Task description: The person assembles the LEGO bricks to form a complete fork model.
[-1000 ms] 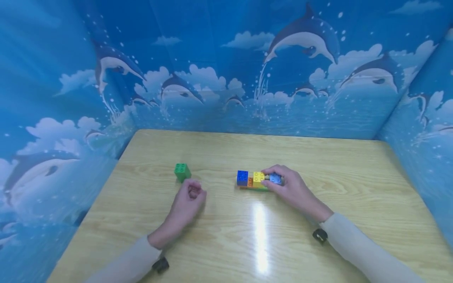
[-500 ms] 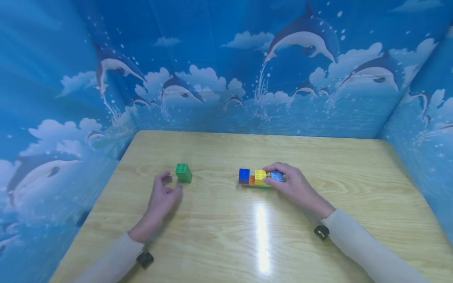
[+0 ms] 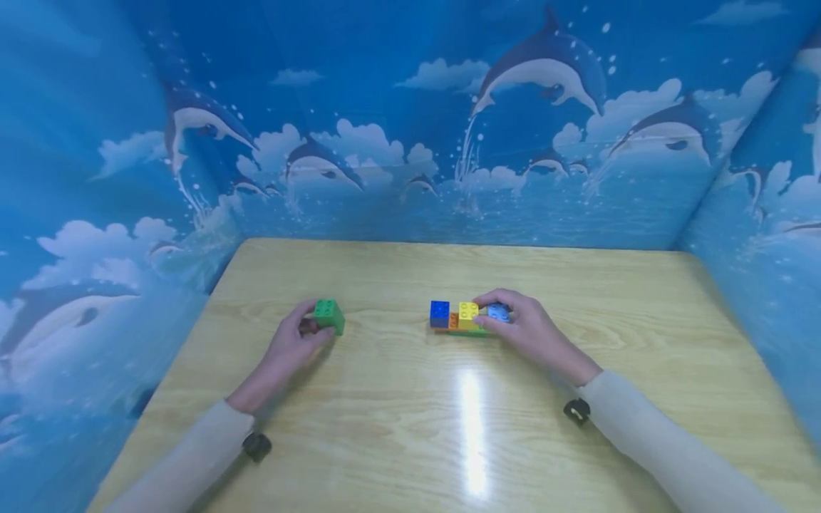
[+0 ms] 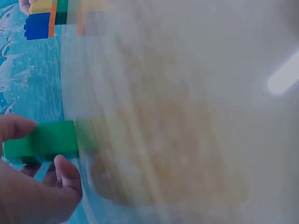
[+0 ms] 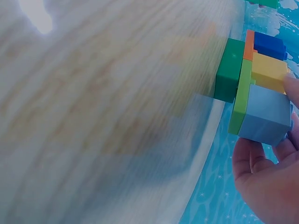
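Note:
A green brick stack (image 3: 330, 318), two bricks tall by the seam in the left wrist view, stands on the table's left half. My left hand (image 3: 291, 343) holds it between thumb and fingers. Farther right lies a built brick assembly with a dark blue brick (image 3: 439, 314), an orange piece (image 5: 249, 45), a yellow brick (image 5: 269, 72) and a light blue brick (image 5: 265, 115). These sit on a flat light green piece (image 5: 240, 100), with a dark green brick (image 5: 230, 70) beneath. My right hand (image 3: 529, 329) pinches the yellow brick with thumb and finger, its palm by the light blue brick.
The wooden table (image 3: 385, 427) runs back to a blue dolphin-print curtain (image 3: 385, 206), which also hangs at both sides. A bright light reflection lies on the tabletop in front of the assembly.
My left hand moved left around the green stack, its fingers opening, then closed on it from the left side. The right hand stays at the yellow brick.

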Tool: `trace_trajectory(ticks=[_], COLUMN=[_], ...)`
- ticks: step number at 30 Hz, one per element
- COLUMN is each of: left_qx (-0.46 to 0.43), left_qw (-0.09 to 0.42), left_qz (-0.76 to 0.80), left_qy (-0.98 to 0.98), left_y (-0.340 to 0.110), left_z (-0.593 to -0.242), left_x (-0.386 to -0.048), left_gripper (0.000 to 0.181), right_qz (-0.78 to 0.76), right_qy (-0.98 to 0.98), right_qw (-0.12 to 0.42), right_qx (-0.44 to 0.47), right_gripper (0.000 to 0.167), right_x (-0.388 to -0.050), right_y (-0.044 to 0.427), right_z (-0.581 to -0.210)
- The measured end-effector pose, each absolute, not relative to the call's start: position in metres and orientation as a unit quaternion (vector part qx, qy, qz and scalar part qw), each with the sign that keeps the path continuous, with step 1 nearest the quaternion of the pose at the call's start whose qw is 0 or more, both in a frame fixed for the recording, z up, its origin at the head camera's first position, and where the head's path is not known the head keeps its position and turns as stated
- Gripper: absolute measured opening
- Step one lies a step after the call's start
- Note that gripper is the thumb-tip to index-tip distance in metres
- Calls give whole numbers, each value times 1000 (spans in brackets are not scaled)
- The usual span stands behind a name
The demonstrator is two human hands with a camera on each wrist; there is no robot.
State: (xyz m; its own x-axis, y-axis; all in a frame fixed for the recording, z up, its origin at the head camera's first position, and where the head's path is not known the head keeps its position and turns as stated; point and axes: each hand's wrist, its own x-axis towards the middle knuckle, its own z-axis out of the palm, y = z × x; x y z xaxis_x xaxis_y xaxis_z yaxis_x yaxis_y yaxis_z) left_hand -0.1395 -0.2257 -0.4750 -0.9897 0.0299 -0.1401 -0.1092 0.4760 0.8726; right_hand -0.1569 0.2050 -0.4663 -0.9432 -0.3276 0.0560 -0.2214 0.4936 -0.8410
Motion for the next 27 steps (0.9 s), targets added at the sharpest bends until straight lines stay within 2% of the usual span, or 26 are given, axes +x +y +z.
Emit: trace_trajectory(ticks=[6,15,22,27], left_qx=[-16,-28,14,43], left_qw=[62,75,61,71], left_qz=[494,490,468,468], left_qy=[867,868,882,880], left_y=[-227,-223,-219,-207], left_z=[-476,-477,-478,-477], left_x=[-140,-139,-137,-132], left_gripper=[48,47,39,40], right_qz=[-474,-477,-488,-488], right_qy=[865,865,857,858], right_qw=[53,52,49,49], right_qx=[-154,-149,-156,-153], right_gripper=[32,31,34,33], right_x=[-157,-158,-159,-158], right_y=[202,204,203,203], right_z=[-465,-468,-469,-469])
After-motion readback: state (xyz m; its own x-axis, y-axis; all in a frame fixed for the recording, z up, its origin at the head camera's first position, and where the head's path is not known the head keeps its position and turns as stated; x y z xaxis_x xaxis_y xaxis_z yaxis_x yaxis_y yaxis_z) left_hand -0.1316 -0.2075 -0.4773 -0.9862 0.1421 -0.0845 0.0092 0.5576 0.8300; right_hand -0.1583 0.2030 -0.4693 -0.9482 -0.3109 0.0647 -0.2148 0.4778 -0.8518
